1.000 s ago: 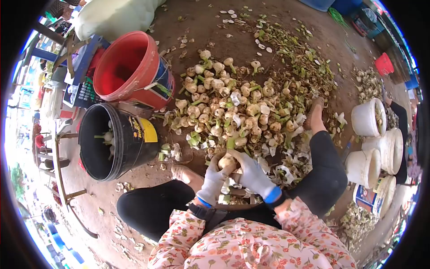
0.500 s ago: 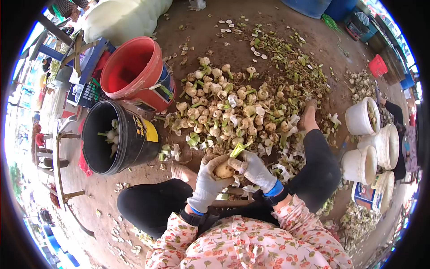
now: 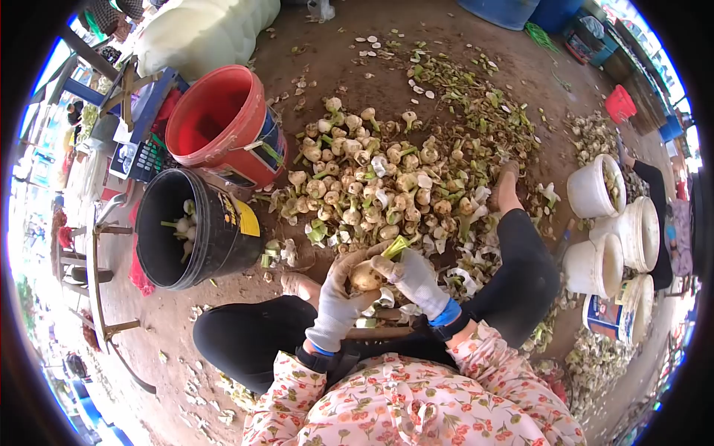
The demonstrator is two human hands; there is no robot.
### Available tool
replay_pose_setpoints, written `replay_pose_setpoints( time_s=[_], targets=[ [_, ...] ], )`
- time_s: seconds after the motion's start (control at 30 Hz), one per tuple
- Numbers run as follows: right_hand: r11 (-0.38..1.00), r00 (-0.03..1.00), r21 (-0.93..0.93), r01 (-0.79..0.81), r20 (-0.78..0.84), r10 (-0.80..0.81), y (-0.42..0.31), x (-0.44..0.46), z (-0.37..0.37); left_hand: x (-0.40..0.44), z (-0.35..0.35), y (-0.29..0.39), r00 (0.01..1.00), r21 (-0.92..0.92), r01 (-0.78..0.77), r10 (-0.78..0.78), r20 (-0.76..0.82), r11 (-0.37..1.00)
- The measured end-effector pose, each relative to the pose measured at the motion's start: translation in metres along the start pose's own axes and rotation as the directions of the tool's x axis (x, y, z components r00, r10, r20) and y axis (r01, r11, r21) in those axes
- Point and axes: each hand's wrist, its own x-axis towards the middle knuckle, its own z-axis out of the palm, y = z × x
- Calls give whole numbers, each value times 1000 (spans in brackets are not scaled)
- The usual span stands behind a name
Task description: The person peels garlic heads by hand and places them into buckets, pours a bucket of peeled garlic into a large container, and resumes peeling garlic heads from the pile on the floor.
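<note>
A round, pale-brown bulb [image 3: 365, 277], onion- or garlic-like with a short green stalk, is held in front of my lap. My left hand [image 3: 339, 293], in a grey-white knit glove, wraps round its left side. From the right, my gloved right hand [image 3: 418, 284] is closed against the bulb, thumb on its top beside the green stalk. Whether the right hand also holds a tool is hidden. Just beyond my hands lies a large heap of similar unpeeled bulbs [image 3: 364, 175] on the ground. Loose white skins [image 3: 462, 279] lie by my right leg.
To my left stand a black bucket [image 3: 223, 223] with a few whitish, green-stalked bulbs inside and a red bucket [image 3: 256, 119]. Several white buckets [image 3: 591, 193] stand at right, near another person's dark-clad leg [image 3: 653, 182]. Green and brown trimmings [image 3: 476, 97] cover the ground beyond the heap.
Both hands stay on the bulb and have shifted slightly left. The bulb has turned a little between the fingers. The whole view has tilted slightly.
</note>
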Motion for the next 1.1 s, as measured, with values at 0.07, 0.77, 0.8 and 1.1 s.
replay_pose_setpoints(
  time_s=[0.07, 0.77, 0.8, 1.1],
  targets=[
    [996, 1000, -87, 21, 0, -21, 4, 1, 0, -1, 3, 0, 988, 273, -132, 149, -42, 953],
    [971, 971, -18, 240, 20, -239, 34, 1, -5, -1, -5, 5, 877, -770, 459, -365, 313, 443],
    [900, 926, -226, 372, 23, -377, 38, 0, -8, 3, -17, -12, 824, -762, 560, -311, 473, 326],
    [983, 989, -132, 130, -47, -137, 21, -1, -8, 2, -7, -18, 951, -425, 283, -309, 8, 860]
  ],
)
